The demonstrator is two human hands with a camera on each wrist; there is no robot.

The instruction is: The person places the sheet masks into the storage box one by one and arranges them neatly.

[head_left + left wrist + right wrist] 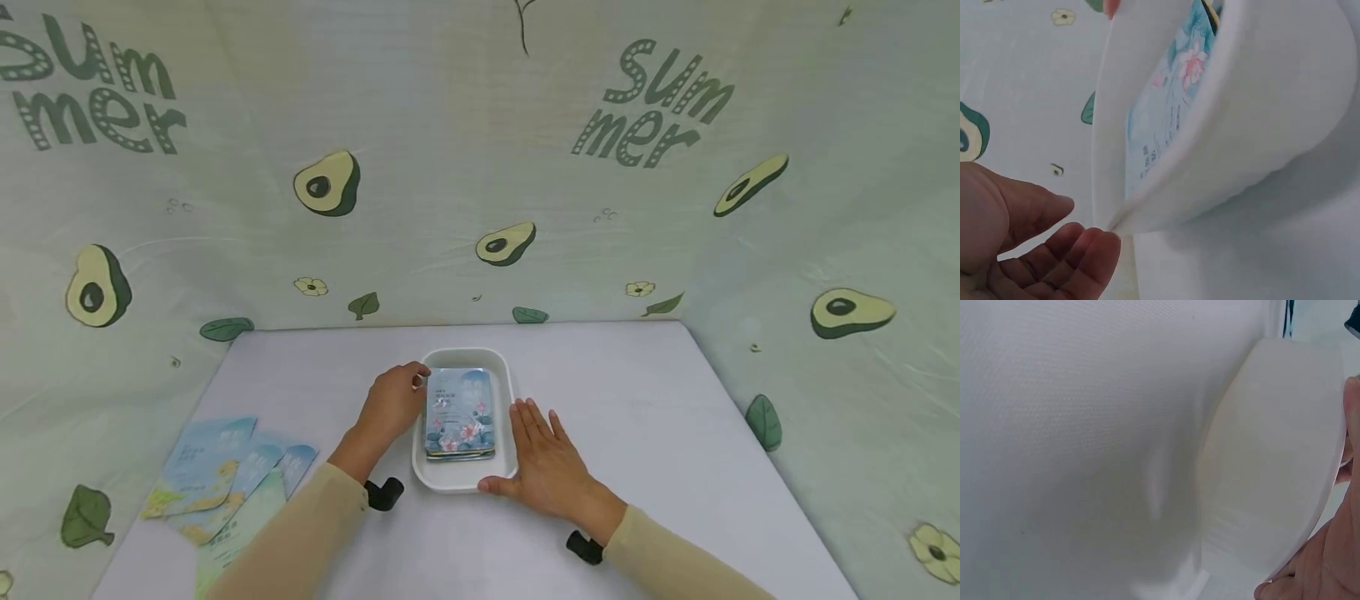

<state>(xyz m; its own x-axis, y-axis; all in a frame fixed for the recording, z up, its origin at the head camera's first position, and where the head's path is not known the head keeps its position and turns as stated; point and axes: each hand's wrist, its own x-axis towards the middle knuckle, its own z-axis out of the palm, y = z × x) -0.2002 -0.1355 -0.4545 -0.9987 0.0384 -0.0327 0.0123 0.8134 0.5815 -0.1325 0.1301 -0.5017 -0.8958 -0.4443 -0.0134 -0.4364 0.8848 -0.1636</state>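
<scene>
A white tray (450, 482) with rounded corners stands on the table, holding a stack of blue flower-printed packets (459, 412). My left hand (390, 407) is at the tray's upper left rim. In the left wrist view, its fingertips (1105, 245) meet the rim, while the thumb stands apart from them. Along the right side of the tray lies my right hand (549, 468), its fingers extended against the rim and its thumb by the lower right corner. The right wrist view shows the tray's outer wall (1272, 456) beside that hand.
Several blue and green packets (210, 467) lie fanned out at the table's left, partly behind the left sleeve (300, 537). A white cloth covers the table (637, 400). Behind and at the sides hangs an avocado-printed curtain (420, 125).
</scene>
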